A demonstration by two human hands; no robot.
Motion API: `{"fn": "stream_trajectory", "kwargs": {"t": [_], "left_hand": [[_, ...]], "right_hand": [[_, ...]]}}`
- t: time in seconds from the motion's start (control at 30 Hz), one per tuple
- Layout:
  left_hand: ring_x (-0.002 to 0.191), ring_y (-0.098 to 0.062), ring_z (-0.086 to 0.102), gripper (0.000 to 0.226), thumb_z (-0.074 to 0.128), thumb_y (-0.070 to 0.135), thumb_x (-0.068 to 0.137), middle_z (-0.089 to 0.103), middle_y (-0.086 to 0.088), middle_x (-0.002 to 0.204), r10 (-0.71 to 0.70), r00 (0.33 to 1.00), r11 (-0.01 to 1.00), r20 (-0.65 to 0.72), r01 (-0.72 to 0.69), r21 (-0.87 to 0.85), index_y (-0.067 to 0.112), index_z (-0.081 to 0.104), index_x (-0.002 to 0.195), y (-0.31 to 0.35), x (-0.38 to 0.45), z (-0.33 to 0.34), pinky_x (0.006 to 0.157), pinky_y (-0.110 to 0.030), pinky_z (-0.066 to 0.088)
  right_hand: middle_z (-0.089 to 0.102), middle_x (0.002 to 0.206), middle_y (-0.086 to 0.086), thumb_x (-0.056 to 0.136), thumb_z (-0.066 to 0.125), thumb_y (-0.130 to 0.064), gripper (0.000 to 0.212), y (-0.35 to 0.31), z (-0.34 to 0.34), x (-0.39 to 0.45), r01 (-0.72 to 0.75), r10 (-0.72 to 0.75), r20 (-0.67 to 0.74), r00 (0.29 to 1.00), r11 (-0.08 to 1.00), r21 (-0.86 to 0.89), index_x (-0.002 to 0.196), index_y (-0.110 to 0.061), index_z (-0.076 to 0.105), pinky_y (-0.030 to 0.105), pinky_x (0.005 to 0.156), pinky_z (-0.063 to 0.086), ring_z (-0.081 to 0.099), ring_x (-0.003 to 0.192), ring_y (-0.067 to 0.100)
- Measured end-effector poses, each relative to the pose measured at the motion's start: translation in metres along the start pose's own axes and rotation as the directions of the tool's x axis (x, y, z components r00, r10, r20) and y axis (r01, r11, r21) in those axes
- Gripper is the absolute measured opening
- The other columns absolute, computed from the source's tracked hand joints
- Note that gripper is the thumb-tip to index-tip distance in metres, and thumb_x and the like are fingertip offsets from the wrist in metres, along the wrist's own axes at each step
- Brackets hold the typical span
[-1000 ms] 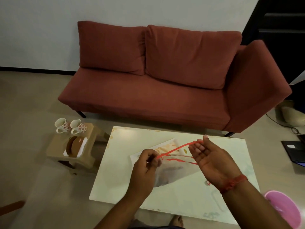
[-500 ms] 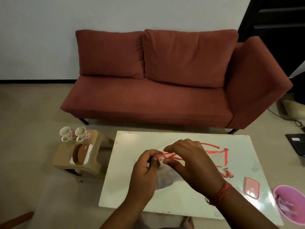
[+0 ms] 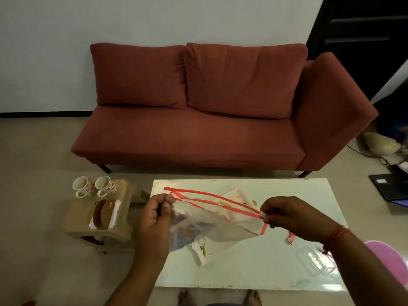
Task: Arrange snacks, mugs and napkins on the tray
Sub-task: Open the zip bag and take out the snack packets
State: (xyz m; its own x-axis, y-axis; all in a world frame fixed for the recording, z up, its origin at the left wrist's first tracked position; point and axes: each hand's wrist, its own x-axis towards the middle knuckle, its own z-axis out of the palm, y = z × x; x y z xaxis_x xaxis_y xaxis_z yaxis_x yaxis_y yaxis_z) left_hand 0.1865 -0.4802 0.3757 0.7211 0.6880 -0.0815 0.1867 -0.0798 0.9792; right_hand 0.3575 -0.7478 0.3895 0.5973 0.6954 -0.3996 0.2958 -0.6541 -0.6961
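Above the white table (image 3: 265, 268) I hold a clear zip bag (image 3: 216, 224) with a red seal strip and dark snacks inside. My left hand (image 3: 154, 219) pinches its left end. Its right end, at the white slider, is pinched by my right hand (image 3: 289, 215). A white tray (image 3: 242, 194) lies flat on the table under the bag, mostly hidden. Two floral mugs (image 3: 95, 186) stand on a low beige stool (image 3: 103, 228) to the left. Beside them a brown round holder (image 3: 103, 214) keeps white napkins (image 3: 116, 208) upright.
A red sofa (image 3: 198, 120) stands behind the table. A clear plastic lid (image 3: 315, 260) and a small red scrap (image 3: 291, 238) lie on the table's right side. A pink tub (image 3: 388, 261) sits at the right edge, and a laptop (image 3: 388, 186) lies on the floor.
My right hand has slid from beside my left hand to the bag's right end, drawing the red seal out long. The bag has lifted and spread wide.
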Motion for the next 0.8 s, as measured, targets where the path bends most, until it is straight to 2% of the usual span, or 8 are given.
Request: {"fn": "stream_trajectory", "kwargs": {"t": [0.13,0.27,0.37,0.47,0.6,0.63,0.7,0.8], "left_hand": [[0.086,-0.022,0.071,0.02,0.049,0.026,0.1,0.072,0.008,0.087,0.028,0.997,0.999,-0.069,-0.027,0.019,0.032,0.068,0.096,-0.004,0.017,-0.018,0.07,-0.032,0.058],[0.085,-0.01,0.072,0.019,0.051,0.033,0.096,0.074,0.009,0.089,0.029,0.998,0.999,-0.05,-0.03,-0.015,0.034,0.07,0.093,-0.006,0.032,-0.033,0.065,-0.02,0.057],[0.094,-0.011,0.071,0.017,0.054,0.036,0.094,0.075,0.011,0.097,-0.054,0.999,0.998,-0.009,0.054,0.026,0.033,0.071,0.096,-0.02,0.042,-0.037,0.077,-0.029,0.058],[0.097,-0.019,0.069,0.021,0.055,0.01,0.097,0.073,0.009,0.096,-0.094,0.994,0.995,-0.054,0.093,-0.021,0.027,0.069,0.097,-0.023,0.044,-0.032,0.083,-0.034,0.056],[0.095,0.003,0.062,0.019,0.052,0.012,0.098,0.066,0.024,0.094,0.207,0.95,0.971,-0.234,-0.17,0.168,0.027,0.061,0.102,0.008,0.032,-0.013,0.069,-0.008,0.049],[0.096,0.005,0.06,0.018,0.052,0.018,0.098,0.063,0.026,0.099,0.302,0.939,0.941,-0.163,-0.266,0.21,0.032,0.059,0.106,0.019,0.027,-0.005,0.069,-0.005,0.048],[0.106,0.004,0.057,0.019,0.05,0.034,0.097,0.057,0.029,0.111,0.396,0.902,0.879,0.169,-0.426,0.213,0.04,0.053,0.115,0.043,0.016,0.019,0.076,-0.007,0.049],[0.119,0.017,0.035,0.031,0.047,0.05,0.096,0.045,0.037,0.123,0.384,0.693,0.704,0.61,-0.647,0.292,0.041,0.048,0.126,0.065,0.006,0.06,0.099,0.002,0.025]], "right_hand": [[0.07,0.079,-0.007,0.088,0.072,-0.02,0.008,-0.011,0.017,0.007,0.079,-0.03,-0.274,0.961,0.983,0.167,0.085,-0.027,0.073,0.03,0.069,0.056,0.063,0.071,0.006],[0.067,0.084,-0.016,0.084,0.069,-0.037,0.004,-0.029,0.015,0.006,0.226,-0.137,-0.47,0.872,0.964,0.14,0.081,-0.034,0.07,0.018,0.066,0.051,0.063,0.079,0.01],[0.066,0.085,-0.015,0.082,0.062,-0.048,0.019,-0.043,0.006,0.001,0.317,-0.247,-0.523,0.816,0.947,0.049,0.082,-0.031,0.07,0.01,0.068,0.046,0.063,0.082,0.008],[0.065,0.082,-0.014,0.085,0.062,-0.043,0.017,-0.054,-0.001,-0.004,0.363,-0.328,-0.529,0.783,0.931,-0.042,0.083,-0.029,0.071,0.017,0.067,0.049,0.063,0.08,0.01],[0.062,0.08,-0.016,0.087,0.071,-0.027,0.004,-0.065,-0.009,-0.008,0.348,-0.405,-0.479,0.779,0.914,-0.207,0.083,-0.028,0.071,0.016,0.064,0.048,0.061,0.075,0.008],[0.061,0.079,-0.016,0.087,0.073,-0.023,0.006,-0.066,-0.01,-0.009,0.341,-0.421,-0.461,0.781,0.906,-0.25,0.083,-0.027,0.072,0.016,0.064,0.047,0.06,0.074,0.007],[0.061,0.08,-0.016,0.087,0.073,-0.02,0.007,-0.068,-0.011,-0.009,0.332,-0.434,-0.428,0.793,0.896,-0.293,0.084,-0.026,0.072,0.016,0.063,0.047,0.059,0.073,0.005],[0.059,0.08,-0.016,0.087,0.073,-0.019,0.007,-0.07,-0.013,-0.01,0.336,-0.449,-0.406,0.796,0.886,-0.321,0.085,-0.025,0.072,0.022,0.062,0.05,0.059,0.073,0.003]]}}
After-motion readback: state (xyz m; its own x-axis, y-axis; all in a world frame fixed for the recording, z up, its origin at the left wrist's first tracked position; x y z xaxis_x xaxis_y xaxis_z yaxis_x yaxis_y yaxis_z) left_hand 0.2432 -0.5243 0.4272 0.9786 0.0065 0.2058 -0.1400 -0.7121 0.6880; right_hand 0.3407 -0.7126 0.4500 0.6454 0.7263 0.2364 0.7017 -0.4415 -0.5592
